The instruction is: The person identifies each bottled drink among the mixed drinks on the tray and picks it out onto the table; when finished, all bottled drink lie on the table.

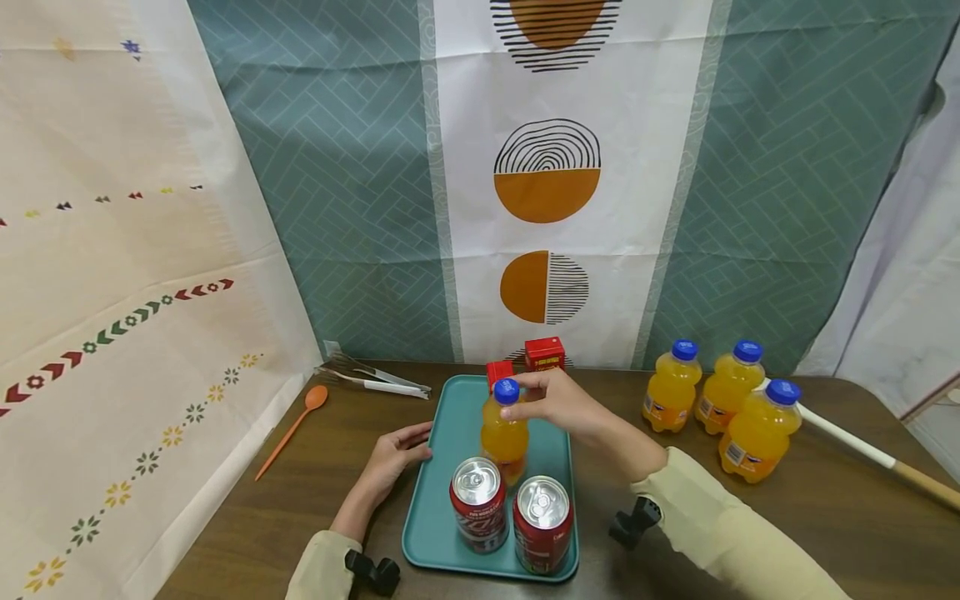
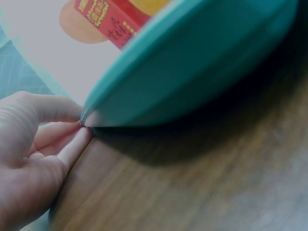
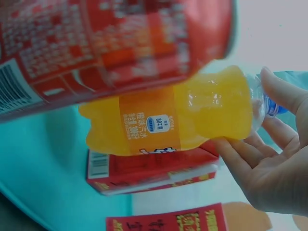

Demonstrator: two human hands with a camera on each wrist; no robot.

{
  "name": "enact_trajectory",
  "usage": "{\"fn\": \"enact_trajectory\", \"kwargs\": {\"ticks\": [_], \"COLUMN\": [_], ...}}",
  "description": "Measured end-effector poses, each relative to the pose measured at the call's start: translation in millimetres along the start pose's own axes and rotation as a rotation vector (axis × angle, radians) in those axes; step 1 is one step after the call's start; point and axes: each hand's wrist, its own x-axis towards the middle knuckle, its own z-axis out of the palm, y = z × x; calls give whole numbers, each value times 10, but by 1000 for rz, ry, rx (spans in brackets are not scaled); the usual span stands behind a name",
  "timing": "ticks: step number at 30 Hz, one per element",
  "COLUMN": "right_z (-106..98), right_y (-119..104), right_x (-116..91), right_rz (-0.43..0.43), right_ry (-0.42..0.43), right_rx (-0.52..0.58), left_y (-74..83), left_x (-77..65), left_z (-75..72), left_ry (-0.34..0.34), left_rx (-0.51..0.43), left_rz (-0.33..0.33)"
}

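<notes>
My right hand pinches an orange soda bottle at its neck, just under the blue cap. The bottle is upright over the teal tray; its base is partly hidden by a can, so I cannot tell whether it touches the tray. Two red soda cans stand at the tray's near end, a left can and a right can. Behind the bottle, a red carton is mostly hidden. At the tray's left edge, my left hand pinches the rim between thumb and fingers.
A second red carton stands past the tray's far edge. Several more orange soda bottles are at the right, beside a white stick with a wooden end. Left of the tray lie an orange spoon and white-handled cutlery.
</notes>
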Motion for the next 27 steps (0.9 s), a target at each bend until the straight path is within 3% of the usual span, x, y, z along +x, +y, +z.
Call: {"fn": "enact_trajectory", "kwargs": {"ticks": [6,16,27], "right_z": [-134,-417,-765], "right_y": [-56,-153,-137], "right_x": [-90,-282,-638], "right_rz": [-14,-24,65], "right_ry": [52,128,232], "right_rx": [14,-52,-77], "left_y": [-15,-13,-4], "left_x": [9,27,14], "left_z": [18,1,5], "left_ry": [-10,-2,-1], "left_rx": [-3,-8,-7], "left_rz": [3,-5,-15]}}
